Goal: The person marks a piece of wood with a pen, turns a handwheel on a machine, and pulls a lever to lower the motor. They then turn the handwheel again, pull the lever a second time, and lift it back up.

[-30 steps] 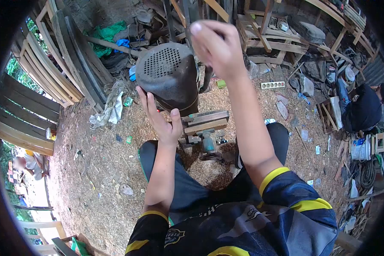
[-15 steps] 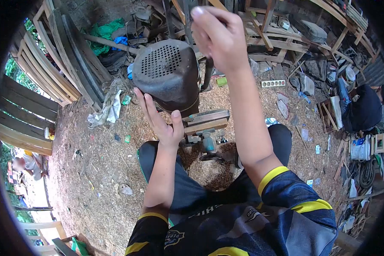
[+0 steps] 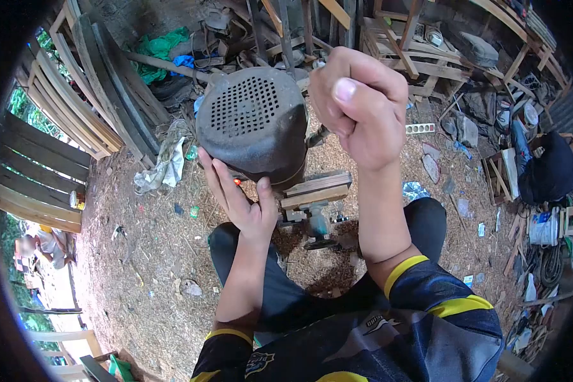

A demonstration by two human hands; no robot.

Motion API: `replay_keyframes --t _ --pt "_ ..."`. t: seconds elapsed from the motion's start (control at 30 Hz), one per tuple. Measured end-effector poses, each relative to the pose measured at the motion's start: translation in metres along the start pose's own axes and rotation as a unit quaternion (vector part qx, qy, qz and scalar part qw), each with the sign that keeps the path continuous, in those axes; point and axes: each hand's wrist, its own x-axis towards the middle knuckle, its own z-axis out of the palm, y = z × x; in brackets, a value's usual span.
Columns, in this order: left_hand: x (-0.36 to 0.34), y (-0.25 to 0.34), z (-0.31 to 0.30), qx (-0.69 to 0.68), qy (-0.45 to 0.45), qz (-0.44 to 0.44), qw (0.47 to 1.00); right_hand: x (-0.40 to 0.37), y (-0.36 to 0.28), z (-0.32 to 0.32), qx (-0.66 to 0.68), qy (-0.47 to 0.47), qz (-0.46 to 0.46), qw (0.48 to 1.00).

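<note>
A dark rounded metal housing with a perforated end stands in front of me, its holed face towards the camera. My left hand rests its fingertips against the housing's lower edge, thumb and fingers apart. To the right of the housing is my right hand, raised with its fingers curled in; whatever they hold, if anything, is hidden. Below the housing, between my knees, wooden pieces lie on a greenish metal clamp.
A person in dark clothes crouches at the far right; another person is at the far left. A power strip lies on the wood-chip floor. Planks stand at left, and wooden frames at the back right.
My right hand has moved down and slightly right, and its fingers are more tightly curled. My left hand stays at the housing's edge. The view has shifted slightly.
</note>
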Motion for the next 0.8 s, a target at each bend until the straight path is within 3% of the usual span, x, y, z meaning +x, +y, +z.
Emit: replay_keyframes --t 0.1,0.4,0.8 --pt "-0.001 0.001 0.0 0.018 -0.01 -0.016 1.0 -0.009 0.0 0.001 -0.037 -0.007 -0.056 0.998" --pt "0.003 0.001 -0.008 -0.019 -0.02 -0.004 1.0 -0.01 0.001 0.002 -0.024 -0.001 -0.037 0.999" --pt "-0.009 0.004 -0.044 -0.043 -0.131 -0.011 0.99 0.001 0.005 -0.002 0.0 -0.022 -0.016 1.0"
